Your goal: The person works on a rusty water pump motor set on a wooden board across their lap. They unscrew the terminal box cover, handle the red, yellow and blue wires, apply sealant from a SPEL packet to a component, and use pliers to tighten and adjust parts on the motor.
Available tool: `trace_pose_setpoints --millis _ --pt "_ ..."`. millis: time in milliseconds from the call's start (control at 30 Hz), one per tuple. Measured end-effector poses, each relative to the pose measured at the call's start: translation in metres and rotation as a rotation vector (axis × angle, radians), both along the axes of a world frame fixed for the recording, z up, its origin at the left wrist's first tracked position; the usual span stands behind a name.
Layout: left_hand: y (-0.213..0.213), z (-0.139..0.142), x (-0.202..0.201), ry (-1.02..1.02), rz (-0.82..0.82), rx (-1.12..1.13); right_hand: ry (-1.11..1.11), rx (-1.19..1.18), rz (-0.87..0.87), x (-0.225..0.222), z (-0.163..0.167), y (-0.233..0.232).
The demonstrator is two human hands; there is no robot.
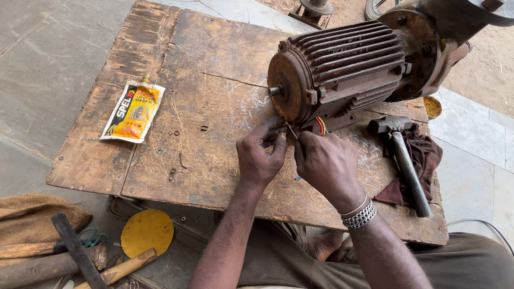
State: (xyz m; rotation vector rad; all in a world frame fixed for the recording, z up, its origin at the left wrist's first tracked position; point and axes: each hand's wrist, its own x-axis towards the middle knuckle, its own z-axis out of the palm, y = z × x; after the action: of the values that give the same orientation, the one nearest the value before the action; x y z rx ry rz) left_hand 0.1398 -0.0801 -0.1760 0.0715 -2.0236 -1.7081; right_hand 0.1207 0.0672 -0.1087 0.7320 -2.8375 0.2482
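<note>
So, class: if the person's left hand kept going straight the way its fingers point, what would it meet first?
The left hand points up and right, toward the rusty end plate of the electric motor. It would probably meet the thin wire pinched at its fingertips first, then the plate's lower edge; depth is hard to judge.

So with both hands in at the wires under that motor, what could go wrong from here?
1. The left hand and right hand pinch thin coloured wires beside the rusty motor; a hard tug could perhaps nick or snap them.
2. The motor's edge sits right above the fingers; if it shifts on the wooden board, they could be pinched.
3. The hammer lies near the right wrist and might be knocked.
</note>
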Motion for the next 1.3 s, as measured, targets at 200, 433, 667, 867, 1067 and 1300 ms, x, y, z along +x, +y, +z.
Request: trace_pose_setpoints --millis 200,433,667,867,1067,1300 --pt "0.001 -0.009 -0.001 -0.027 0.049 -0.02 -0.194 0.061 -0.142 -0.006 -0.054 -0.013" --pt "-0.005 -0.019 -0.006 -0.032 0.077 -0.122 -0.229 -0.065 0.015 0.011 -0.044 -0.004" --pt "-0.002 -0.012 -0.004 0.041 0.064 -0.05 -0.123 -0.074 -0.055 0.012 0.0 -0.003" --pt "-0.001 -0.006 -0.003 0.008 0.024 -0.002 -0.041 -0.062 -0.02 0.005 0.025 -0.009" --pt "-0.001 -0.005 -0.003 0.013 0.025 -0.022 -0.075 -0.03 -0.013 -0.004 0.029 -0.012" --pt "-0.002 -0.012 -0.003 0.005 0.034 -0.069 -0.208 0.03 -0.079 -0.01 -0.034 -0.011"
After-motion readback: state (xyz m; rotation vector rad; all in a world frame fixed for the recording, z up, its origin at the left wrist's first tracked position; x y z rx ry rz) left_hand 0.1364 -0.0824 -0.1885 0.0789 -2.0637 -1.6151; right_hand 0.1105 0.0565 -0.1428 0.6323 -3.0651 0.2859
